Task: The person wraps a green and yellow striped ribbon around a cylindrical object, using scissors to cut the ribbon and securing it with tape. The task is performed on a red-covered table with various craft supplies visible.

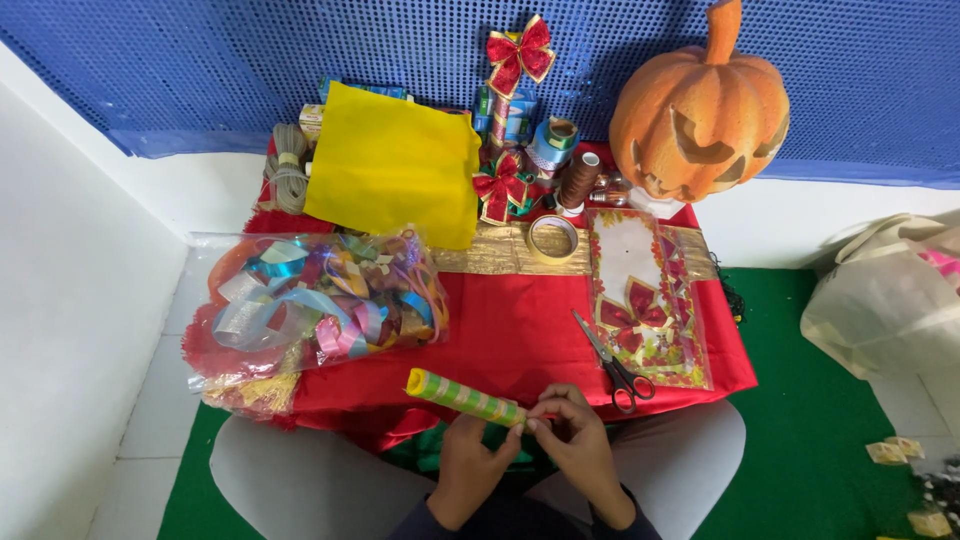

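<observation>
I had the striped roll (465,396) of green and yellow paper in both hands, just over the near edge of the red-covered surface (510,335). My left hand (470,465) was clamped around it from below and my right hand (575,435) pinched its end with the fingertips. The clear plastic bag (315,310) on the left was stuffed with curly ribbons in blue, pink and gold. A flat clear packet (645,300) on the right held red bows on a leafy card, with the scissors (612,362) lying just beside it. The yellow sheet (395,165), tape ring (553,238) and carved pumpkin (700,110) sat at the back.
</observation>
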